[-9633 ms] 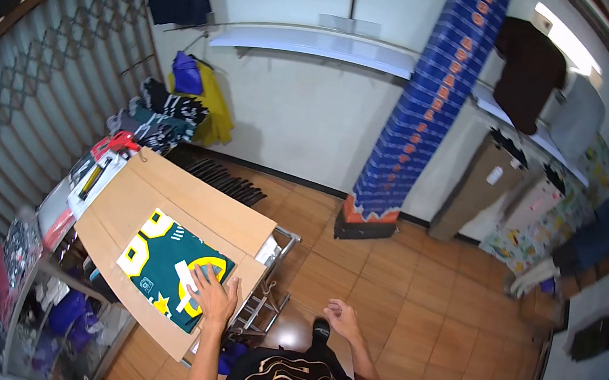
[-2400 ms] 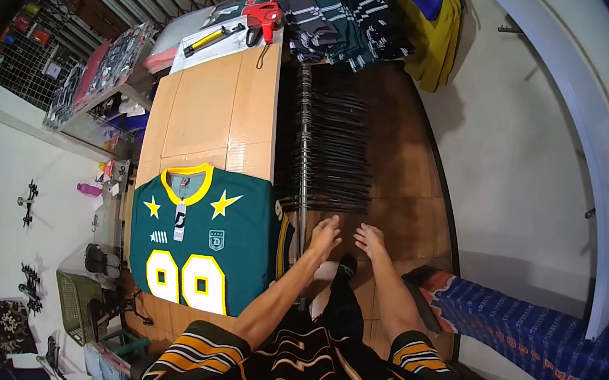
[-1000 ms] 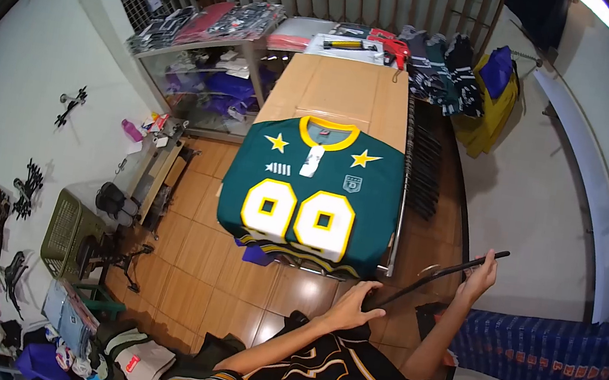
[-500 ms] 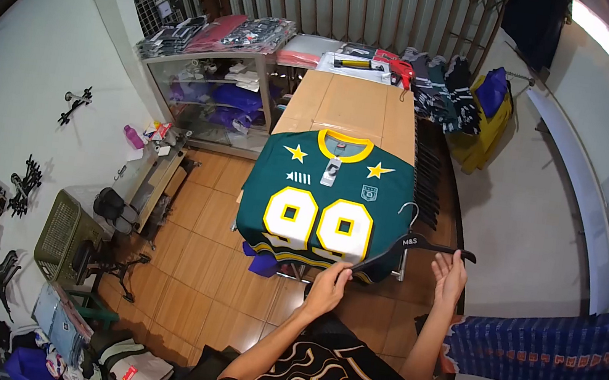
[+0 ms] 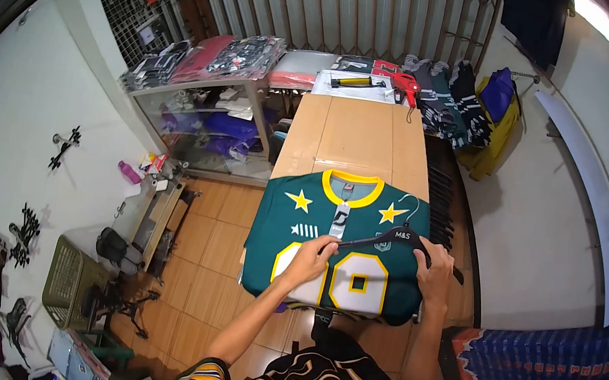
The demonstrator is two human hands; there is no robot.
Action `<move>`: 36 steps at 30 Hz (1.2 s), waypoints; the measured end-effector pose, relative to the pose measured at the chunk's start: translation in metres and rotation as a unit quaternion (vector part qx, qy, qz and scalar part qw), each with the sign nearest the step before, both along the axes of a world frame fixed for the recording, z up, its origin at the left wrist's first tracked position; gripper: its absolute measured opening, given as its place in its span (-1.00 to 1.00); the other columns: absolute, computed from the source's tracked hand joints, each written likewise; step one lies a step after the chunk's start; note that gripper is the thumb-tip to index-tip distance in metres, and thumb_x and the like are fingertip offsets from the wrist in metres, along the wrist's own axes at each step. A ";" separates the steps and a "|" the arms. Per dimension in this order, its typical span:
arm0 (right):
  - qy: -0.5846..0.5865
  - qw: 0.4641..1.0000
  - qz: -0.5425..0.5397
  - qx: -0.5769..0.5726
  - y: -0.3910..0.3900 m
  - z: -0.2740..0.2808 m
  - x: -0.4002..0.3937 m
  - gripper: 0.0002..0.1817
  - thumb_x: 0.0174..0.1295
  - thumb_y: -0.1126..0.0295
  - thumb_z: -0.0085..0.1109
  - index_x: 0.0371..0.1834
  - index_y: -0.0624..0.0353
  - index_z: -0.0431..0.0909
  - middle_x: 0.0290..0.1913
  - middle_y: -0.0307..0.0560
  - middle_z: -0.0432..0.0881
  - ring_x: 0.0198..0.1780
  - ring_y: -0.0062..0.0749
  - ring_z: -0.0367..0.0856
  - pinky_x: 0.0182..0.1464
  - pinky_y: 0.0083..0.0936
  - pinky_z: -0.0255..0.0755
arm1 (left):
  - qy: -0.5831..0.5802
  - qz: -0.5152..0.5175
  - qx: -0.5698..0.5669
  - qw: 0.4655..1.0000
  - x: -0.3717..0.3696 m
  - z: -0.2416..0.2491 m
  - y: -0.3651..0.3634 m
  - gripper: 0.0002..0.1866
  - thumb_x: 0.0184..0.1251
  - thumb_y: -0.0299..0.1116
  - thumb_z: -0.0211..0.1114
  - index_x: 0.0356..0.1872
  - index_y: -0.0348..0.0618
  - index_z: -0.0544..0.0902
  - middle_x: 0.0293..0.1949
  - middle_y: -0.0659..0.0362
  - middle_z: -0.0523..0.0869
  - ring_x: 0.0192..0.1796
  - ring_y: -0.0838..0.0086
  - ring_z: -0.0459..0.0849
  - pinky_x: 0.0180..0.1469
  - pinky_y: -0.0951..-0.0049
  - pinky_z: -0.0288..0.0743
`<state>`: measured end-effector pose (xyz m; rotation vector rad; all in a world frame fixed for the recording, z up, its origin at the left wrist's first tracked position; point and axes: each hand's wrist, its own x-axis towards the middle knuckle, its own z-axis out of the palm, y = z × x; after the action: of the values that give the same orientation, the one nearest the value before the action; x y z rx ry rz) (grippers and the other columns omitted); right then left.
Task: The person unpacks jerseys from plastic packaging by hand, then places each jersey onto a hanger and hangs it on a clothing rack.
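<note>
A green jersey (image 5: 266,231) with a yellow collar, yellow stars and large white numbers lies spread on the cardboard-topped table, a paper tag hanging at its neck. Over its chest is a black M&S hanger (image 5: 383,239) with a metal hook pointing away from me. My left hand (image 5: 308,262) pinches the hanger's left end between thumb and fingers. Around its right end, close to the jersey's right edge, my right hand (image 5: 434,275) is closed. My hands and the hanger cover part of the numbers and the crest.
Brown cardboard (image 5: 361,140) covers the table beyond the jersey. Behind it lie a yellow-and-black pump (image 5: 353,83) and a red tool (image 5: 405,88). A glass case (image 5: 212,128) with packed clothes stands at left. Dark hangers (image 5: 438,208) line the table's right side. A green basket (image 5: 70,274) stands lower left.
The hanger has moved left and forward over the jersey's chest. My right hand, earlier with fingers spread beside the hanger's end, has closed on it. The view has shifted.
</note>
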<state>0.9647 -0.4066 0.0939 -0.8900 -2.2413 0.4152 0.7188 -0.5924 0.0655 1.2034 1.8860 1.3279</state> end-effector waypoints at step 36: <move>-0.028 0.999 -0.011 -0.032 0.033 -0.092 -0.240 -0.68 0.20 0.36 0.37 0.03 0.09 0.70 0.00 -0.03 0.59 0.14 -0.08 0.49 0.19 -0.03 0.26 | 0.422 0.156 -0.024 0.893 -0.156 -0.077 0.107 -0.52 0.46 -0.12 0.27 0.30 -0.07 0.53 0.25 0.11 0.58 0.37 0.28 0.46 0.40 -0.16 0.01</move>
<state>0.7247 -0.3735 0.0015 -0.9697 -2.2777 0.4596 0.5626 -0.4858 -0.0113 1.6742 2.7912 0.9409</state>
